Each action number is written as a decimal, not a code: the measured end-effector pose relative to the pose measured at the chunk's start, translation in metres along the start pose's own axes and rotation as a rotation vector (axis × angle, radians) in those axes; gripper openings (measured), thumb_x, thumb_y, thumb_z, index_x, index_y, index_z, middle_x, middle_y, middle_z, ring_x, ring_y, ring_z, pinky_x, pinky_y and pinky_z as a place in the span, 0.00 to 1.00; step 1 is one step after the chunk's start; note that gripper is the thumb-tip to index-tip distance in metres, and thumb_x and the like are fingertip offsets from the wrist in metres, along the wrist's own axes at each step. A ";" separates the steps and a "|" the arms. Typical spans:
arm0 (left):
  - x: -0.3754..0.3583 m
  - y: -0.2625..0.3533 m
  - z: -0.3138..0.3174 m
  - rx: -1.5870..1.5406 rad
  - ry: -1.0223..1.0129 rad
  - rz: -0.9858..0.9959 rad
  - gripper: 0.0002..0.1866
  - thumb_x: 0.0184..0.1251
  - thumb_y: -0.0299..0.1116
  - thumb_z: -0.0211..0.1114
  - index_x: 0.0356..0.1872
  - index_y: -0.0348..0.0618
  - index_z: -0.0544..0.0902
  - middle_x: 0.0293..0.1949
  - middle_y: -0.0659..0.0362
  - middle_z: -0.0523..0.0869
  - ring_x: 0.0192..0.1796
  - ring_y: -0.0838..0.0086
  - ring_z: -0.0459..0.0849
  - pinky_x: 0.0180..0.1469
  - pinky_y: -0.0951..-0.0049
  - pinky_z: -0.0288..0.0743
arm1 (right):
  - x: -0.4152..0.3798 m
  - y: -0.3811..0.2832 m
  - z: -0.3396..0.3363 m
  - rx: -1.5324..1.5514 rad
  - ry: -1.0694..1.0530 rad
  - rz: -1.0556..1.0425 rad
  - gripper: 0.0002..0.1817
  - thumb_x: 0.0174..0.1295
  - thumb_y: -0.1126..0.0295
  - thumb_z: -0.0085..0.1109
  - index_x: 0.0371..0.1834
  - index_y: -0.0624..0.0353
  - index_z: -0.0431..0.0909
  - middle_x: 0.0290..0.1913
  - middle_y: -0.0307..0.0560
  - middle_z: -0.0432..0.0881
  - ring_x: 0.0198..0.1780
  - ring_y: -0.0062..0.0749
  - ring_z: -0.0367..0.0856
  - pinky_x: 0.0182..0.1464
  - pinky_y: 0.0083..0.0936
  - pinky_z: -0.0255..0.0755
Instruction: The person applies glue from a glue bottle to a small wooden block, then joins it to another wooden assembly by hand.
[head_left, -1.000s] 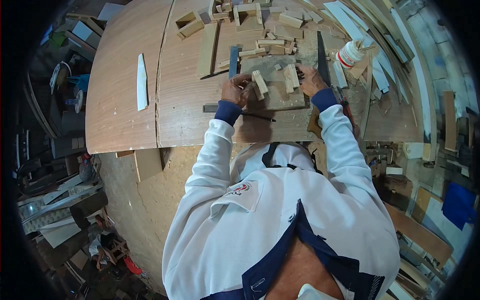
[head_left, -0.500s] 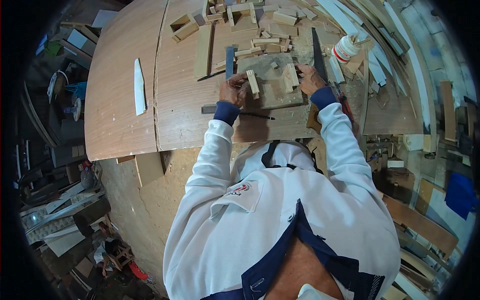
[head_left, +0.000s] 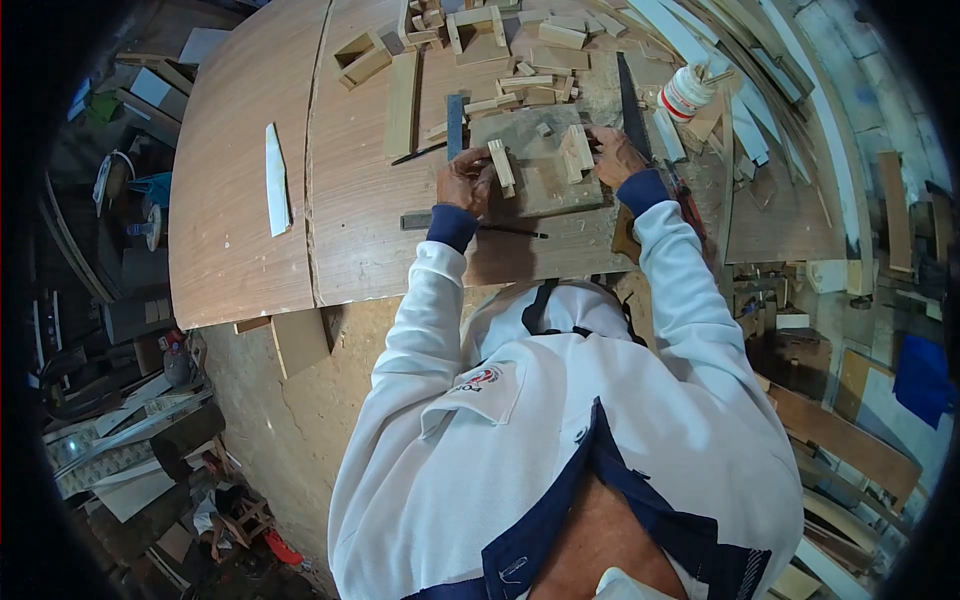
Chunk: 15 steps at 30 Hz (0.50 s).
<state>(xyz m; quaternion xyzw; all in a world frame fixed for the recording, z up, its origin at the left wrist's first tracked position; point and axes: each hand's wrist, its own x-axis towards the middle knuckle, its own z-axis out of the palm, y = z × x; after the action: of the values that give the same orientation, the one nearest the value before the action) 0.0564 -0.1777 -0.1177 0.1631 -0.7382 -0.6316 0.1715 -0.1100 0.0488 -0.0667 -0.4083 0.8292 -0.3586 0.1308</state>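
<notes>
My left hand (head_left: 464, 184) is closed at the left side of a small wooden piece (head_left: 502, 168), its fingers gripping it. Closed on a second, wider wooden piece (head_left: 577, 155) is my right hand (head_left: 617, 156). Both pieces are held upright over a flat wooden board (head_left: 545, 195), a short gap between them. A tiny wood block (head_left: 544, 130) lies on the board behind them. Beside my right wrist runs a handsaw, its dark blade (head_left: 632, 110) pointing away and its wooden handle (head_left: 625, 238) near the table edge. A dark pencil (head_left: 515, 232) lies before the board.
Wooden boxes (head_left: 362, 60) and several offcuts (head_left: 527, 85) cover the far side of the table (head_left: 240, 190). A white glue bottle (head_left: 687, 95) stands at the right, near long strips. A blue metal strip (head_left: 455, 125) lies behind my left hand. A white sliver (head_left: 277, 180) rests farther left.
The view has shifted very slightly. Both hands keep their hold on the two wooden pieces, with no clear movement.
</notes>
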 end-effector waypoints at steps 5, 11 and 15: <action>-0.004 0.015 0.001 0.084 0.017 -0.012 0.16 0.59 0.14 0.57 0.48 0.33 0.81 0.39 0.56 0.85 0.37 0.79 0.81 0.41 0.82 0.76 | -0.004 -0.015 -0.006 -0.019 0.041 -0.012 0.18 0.50 0.74 0.60 0.46 0.62 0.77 0.41 0.61 0.82 0.44 0.52 0.81 0.48 0.35 0.75; -0.002 0.008 0.002 0.048 0.023 0.027 0.16 0.58 0.14 0.58 0.49 0.33 0.81 0.39 0.56 0.85 0.38 0.79 0.81 0.41 0.81 0.76 | -0.003 -0.003 0.000 -0.170 0.008 0.063 0.19 0.51 0.72 0.59 0.48 0.63 0.75 0.44 0.63 0.79 0.48 0.57 0.77 0.52 0.41 0.72; -0.001 0.005 0.002 -0.108 0.060 -0.035 0.16 0.58 0.14 0.57 0.47 0.33 0.82 0.40 0.58 0.85 0.39 0.79 0.80 0.42 0.82 0.75 | -0.002 0.001 0.001 -0.153 -0.015 0.074 0.18 0.51 0.70 0.59 0.47 0.63 0.75 0.44 0.64 0.79 0.48 0.57 0.77 0.52 0.41 0.72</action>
<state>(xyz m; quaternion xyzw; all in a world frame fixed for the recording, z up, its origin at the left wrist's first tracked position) 0.0565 -0.1744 -0.1135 0.1853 -0.6948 -0.6681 0.1911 -0.1089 0.0508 -0.0682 -0.3888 0.8678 -0.2860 0.1187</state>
